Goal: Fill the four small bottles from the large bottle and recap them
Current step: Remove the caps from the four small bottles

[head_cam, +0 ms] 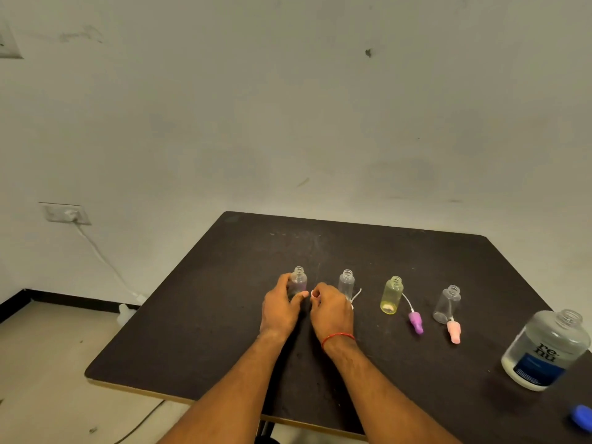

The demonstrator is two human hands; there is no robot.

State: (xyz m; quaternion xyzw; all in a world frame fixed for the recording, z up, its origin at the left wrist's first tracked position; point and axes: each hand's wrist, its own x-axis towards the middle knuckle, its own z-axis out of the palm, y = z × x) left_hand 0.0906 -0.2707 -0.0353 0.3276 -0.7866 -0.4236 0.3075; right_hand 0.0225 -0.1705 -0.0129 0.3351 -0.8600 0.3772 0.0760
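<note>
Your left hand (282,304) w/ fingers curled round the leftmost small bottle (299,282), right hand (331,310) fingertips pinching a pale cap (314,293) just beside it — 2nd bottle (346,283) uncapped, behind your rt knuckles

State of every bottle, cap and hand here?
left hand: grips leftmost bottle
leftmost bottle: uncapped, upright
right hand: pinches pale cap
second bottle: uncapped
yellow bottle: uncapped
purple cap: lying beside it
fourth bottle: uncapped
pink cap: lying beside it
large bottle: uncapped, upright
blue cap: off, lying loose

Blue cap (582,417), lower right, is blurred and cut off; the right hand (331,310) hides most of a pale cap (314,293).
</note>
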